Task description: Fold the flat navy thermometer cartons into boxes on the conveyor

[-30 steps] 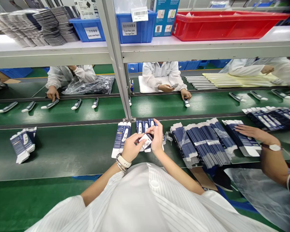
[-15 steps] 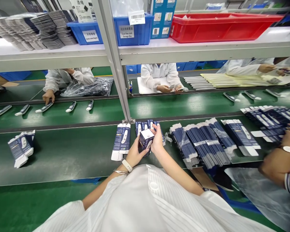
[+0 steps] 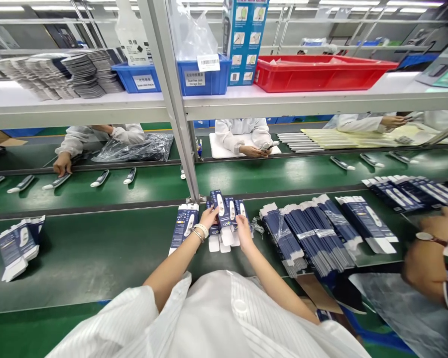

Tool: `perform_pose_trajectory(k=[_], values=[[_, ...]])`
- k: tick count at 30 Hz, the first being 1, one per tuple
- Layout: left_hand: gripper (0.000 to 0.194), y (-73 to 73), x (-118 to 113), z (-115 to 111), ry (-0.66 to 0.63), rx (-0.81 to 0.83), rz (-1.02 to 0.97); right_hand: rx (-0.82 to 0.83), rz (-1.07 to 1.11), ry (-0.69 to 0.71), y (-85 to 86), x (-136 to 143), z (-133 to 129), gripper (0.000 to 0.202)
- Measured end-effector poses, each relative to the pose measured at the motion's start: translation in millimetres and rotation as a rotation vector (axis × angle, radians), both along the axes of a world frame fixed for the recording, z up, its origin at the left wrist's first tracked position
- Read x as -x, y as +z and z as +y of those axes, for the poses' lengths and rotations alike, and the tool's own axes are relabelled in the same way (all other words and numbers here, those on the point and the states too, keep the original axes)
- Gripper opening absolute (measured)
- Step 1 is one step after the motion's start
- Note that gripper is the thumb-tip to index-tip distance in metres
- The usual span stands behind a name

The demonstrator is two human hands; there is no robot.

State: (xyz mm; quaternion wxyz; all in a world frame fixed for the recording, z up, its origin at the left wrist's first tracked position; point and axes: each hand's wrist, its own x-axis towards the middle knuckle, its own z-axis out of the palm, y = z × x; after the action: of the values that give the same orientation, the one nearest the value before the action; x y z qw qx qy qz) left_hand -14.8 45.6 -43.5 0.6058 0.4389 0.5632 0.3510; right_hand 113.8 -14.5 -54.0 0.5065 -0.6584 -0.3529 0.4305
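My left hand [image 3: 209,219], a white watch and a bangle on its wrist, holds the left side of a blue and white box [image 3: 224,214] with its white flaps out at the lower end. My right hand [image 3: 243,229] is at the lower right of that box; whether its fingers touch this box or one beside it is unclear. Several similar boxes [image 3: 240,208] lie under and around it. Left of my left hand lie more flat boxes [image 3: 182,224] on the green belt [image 3: 97,248].
Bundles of flat boxes [image 3: 313,231] lie to the right, near a co-worker's blurred hand [image 3: 440,228]. White devices [image 3: 100,178] sit on the far belt. A metal post [image 3: 181,99] and a shelf with a red bin [image 3: 321,74] stand ahead.
The squared-up box between my hands is no longer seen there. My hands are farther apart, with a flattish box at my left hand. The view has tilted up, and devices on the far belt have shifted left.
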Motion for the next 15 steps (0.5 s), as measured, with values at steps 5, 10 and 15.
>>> perform_pose_trajectory(k=[5,10,15], values=[[0.038,-7.8,-6,-2,0.054,-0.055,0.166,0.1,-0.078,0.136,-9.0,-3,6,0.056],[0.043,-16.1,34,-11,0.233,-0.117,0.47,0.184,-0.305,0.091,-14.5,-28,17,0.053],[0.036,-30.9,51,-13,0.163,-0.053,0.658,0.324,-0.493,0.117,-30.4,-58,33,0.056]])
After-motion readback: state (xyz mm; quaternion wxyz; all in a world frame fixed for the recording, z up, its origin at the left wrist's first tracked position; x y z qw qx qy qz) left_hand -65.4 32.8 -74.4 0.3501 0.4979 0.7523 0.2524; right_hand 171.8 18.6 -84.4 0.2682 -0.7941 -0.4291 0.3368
